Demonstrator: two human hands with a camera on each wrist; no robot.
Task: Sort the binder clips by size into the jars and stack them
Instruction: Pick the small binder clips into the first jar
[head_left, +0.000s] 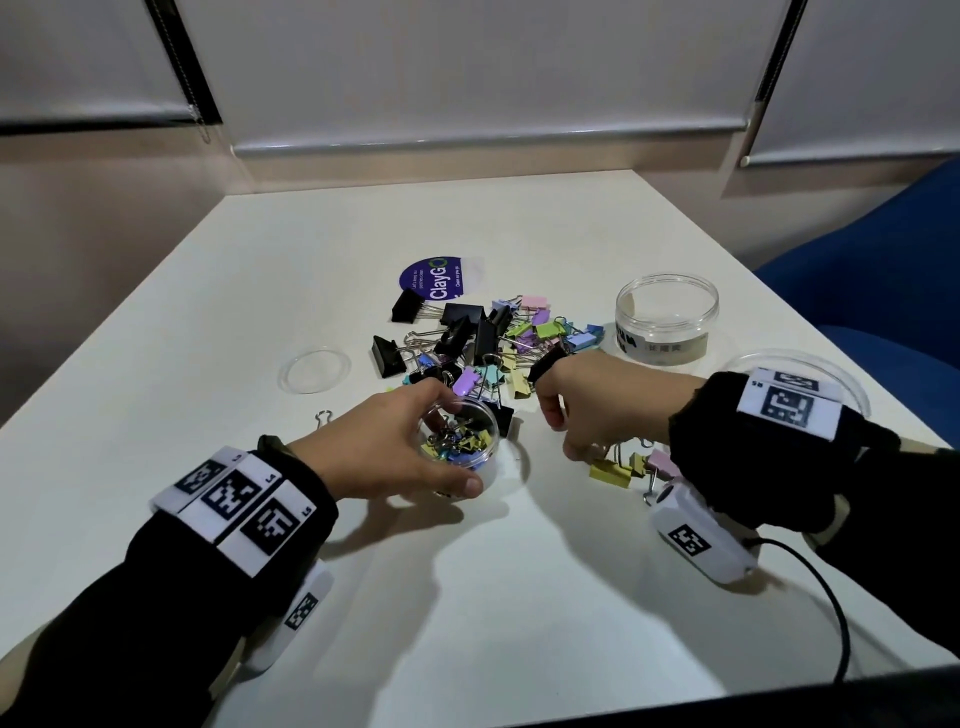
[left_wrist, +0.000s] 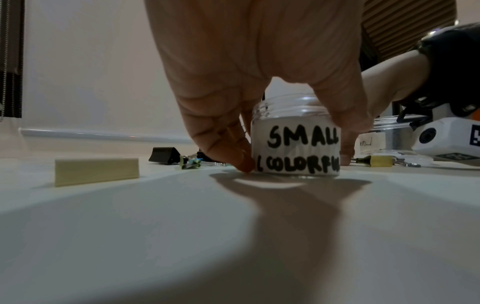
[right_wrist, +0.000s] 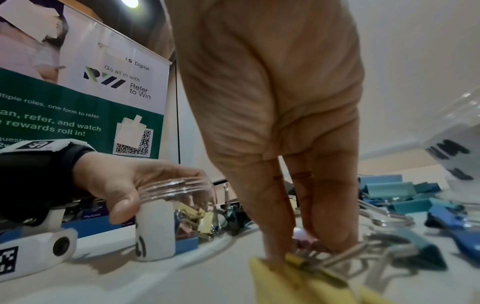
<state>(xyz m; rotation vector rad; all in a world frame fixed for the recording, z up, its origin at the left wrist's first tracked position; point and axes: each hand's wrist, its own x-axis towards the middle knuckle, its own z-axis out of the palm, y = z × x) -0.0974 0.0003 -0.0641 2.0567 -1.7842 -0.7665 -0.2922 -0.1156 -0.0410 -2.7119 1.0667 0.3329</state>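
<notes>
The person's left hand (head_left: 395, 447) is gripping a small clear jar (head_left: 462, 434) standing on the white table (head_left: 260, 291), thumb and fingers curled round its wall; small coloured clips are lying inside, and its label is reading "SMALL COLORFUL". The right hand (head_left: 587, 400) is reaching down with curled fingers, pinching a yellow clip (head_left: 610, 474) just beside the jar. Behind both hands a pile of binder clips (head_left: 483, 343) is sitting. A wider jar (head_left: 667, 317) is standing open to the right.
</notes>
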